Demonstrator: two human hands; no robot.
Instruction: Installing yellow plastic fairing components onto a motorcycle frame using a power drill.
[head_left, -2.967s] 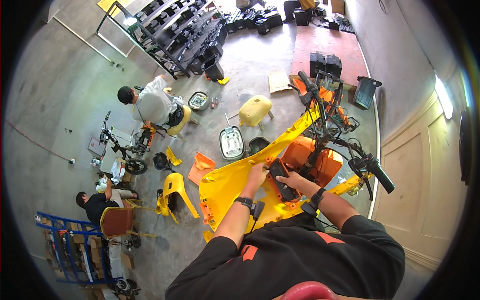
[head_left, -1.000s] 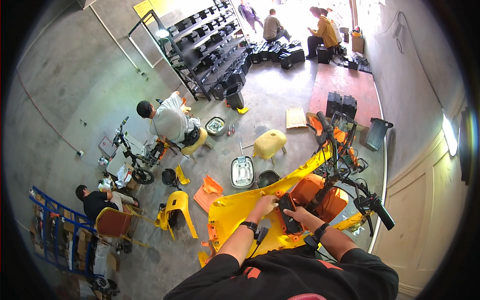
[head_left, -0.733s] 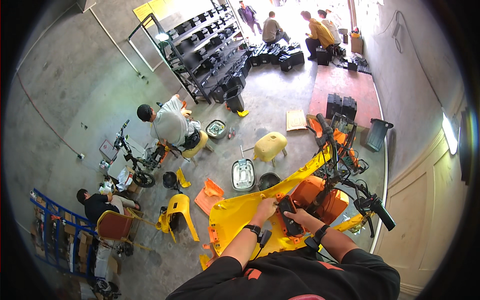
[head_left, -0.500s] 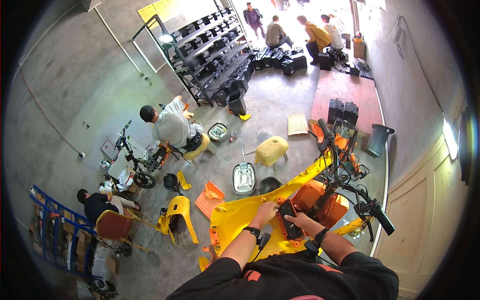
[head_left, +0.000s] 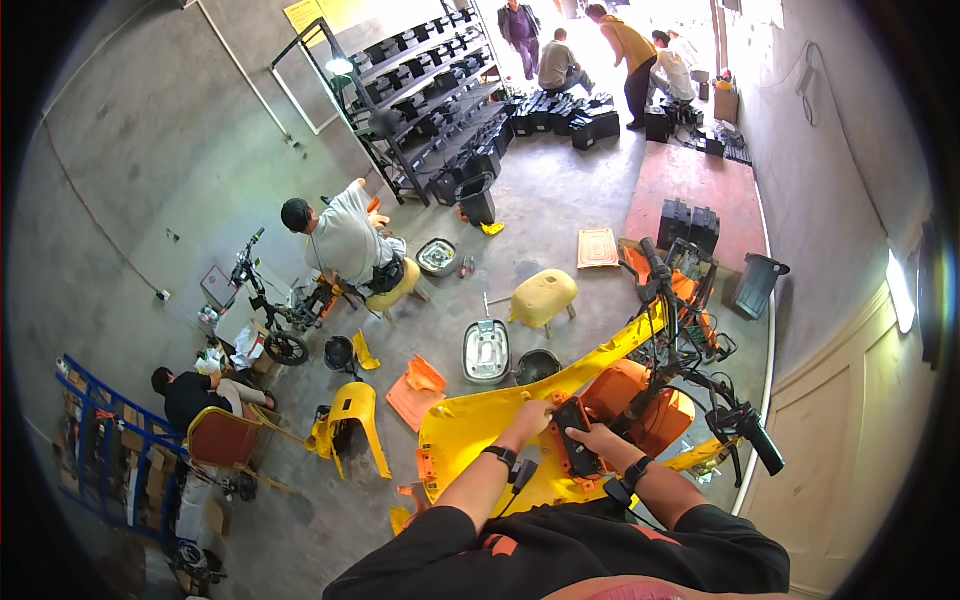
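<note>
A scooter with a large yellow body panel [head_left: 460, 425] and orange parts stands right in front of me. My right hand [head_left: 597, 438] grips a black oblong part [head_left: 572, 418] seated in an orange frame in the middle of the panel. Just to the left, my left hand [head_left: 534, 419] is closed at the near side of that frame. What its fingers pinch, if anything, is too small to make out. An orange housing [head_left: 618, 384] lies beyond the black part, and the black handlebar [head_left: 762, 448] sticks out to the right.
Left of the scooter lie an orange panel [head_left: 414, 398] and a yellow fender [head_left: 355, 410]. A yellow stool [head_left: 544, 297], a silver tray [head_left: 486, 368] and a black bowl [head_left: 538, 367] stand ahead. One person sits by a small bike [head_left: 286, 346]; another sits on a red chair [head_left: 222, 437].
My hands stay at the same spot on the scooter. At the doorway, the person in yellow has risen from a crouch to standing bent over. My view has shifted slightly.
</note>
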